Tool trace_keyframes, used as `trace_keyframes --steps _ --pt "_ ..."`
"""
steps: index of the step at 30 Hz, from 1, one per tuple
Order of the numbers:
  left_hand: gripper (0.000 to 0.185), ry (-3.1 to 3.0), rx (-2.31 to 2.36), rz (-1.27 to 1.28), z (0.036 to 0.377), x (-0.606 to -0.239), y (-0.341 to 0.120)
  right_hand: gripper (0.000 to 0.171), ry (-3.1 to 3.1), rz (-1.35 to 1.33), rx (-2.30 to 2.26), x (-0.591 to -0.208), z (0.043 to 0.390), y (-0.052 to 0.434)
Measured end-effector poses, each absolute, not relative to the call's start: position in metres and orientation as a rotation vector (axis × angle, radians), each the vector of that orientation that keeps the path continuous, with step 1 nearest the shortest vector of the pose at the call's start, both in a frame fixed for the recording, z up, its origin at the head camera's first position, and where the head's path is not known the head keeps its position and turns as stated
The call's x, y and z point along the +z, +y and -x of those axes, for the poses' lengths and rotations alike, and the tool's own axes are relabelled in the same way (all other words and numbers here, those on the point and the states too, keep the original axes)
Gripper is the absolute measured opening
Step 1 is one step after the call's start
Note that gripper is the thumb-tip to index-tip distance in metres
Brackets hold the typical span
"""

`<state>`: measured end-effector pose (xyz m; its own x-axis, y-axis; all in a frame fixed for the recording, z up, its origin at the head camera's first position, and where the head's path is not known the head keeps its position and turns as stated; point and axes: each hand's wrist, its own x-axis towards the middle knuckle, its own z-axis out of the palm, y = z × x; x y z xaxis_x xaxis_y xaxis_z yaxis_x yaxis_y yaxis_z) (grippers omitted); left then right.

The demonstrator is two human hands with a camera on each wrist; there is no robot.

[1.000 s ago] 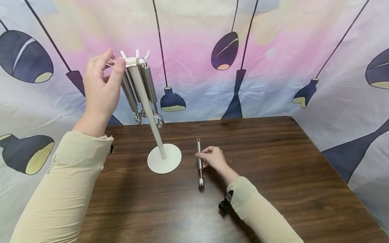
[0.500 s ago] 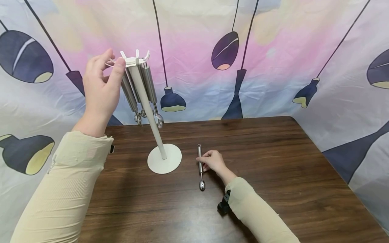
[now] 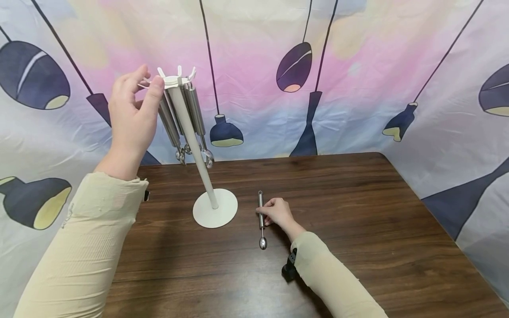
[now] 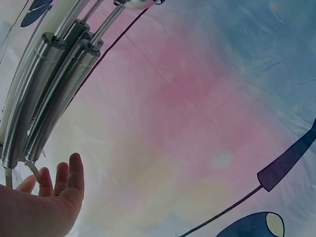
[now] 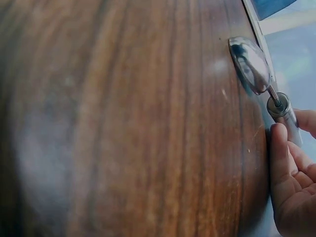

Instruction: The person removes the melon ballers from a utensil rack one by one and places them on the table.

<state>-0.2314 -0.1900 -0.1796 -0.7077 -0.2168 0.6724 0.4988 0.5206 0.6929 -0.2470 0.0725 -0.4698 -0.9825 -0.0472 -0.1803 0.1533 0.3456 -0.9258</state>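
A melon baller (image 3: 261, 212) with an oval bowl and a steel handle is low over the table, its bowl towards me. My right hand (image 3: 279, 213) pinches its handle between thumb and fingers. In the right wrist view the bowl (image 5: 251, 64) is close to the wood; whether it touches I cannot tell. A white utensil stand (image 3: 195, 145) rises to the left, several steel-handled tools (image 3: 195, 110) hanging from its hooks. My left hand (image 3: 133, 108) holds the stand's top, thumb against its rim. The left wrist view shows the fingers (image 4: 75, 173) beside the hooks.
The brown wooden table (image 3: 338, 212) lies under the stand's round white base (image 3: 204, 216). Behind it hangs a cloth backdrop (image 3: 254, 79) printed with lamps. A black wrist camera (image 3: 289, 267) is strapped to my right sleeve.
My right hand and the melon baller have shifted slightly towards me, mostly in the first half second. My left hand and the stand have stayed where they were.
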Motion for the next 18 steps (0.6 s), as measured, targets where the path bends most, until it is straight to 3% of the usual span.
trace_keyframes --steps 18 --pt "0.048 -2.024 -1.232 0.229 0.2325 -0.1801 -0.1903 0.024 2.533 -0.075 -1.61 -0.4731 0.2473 0.0701"
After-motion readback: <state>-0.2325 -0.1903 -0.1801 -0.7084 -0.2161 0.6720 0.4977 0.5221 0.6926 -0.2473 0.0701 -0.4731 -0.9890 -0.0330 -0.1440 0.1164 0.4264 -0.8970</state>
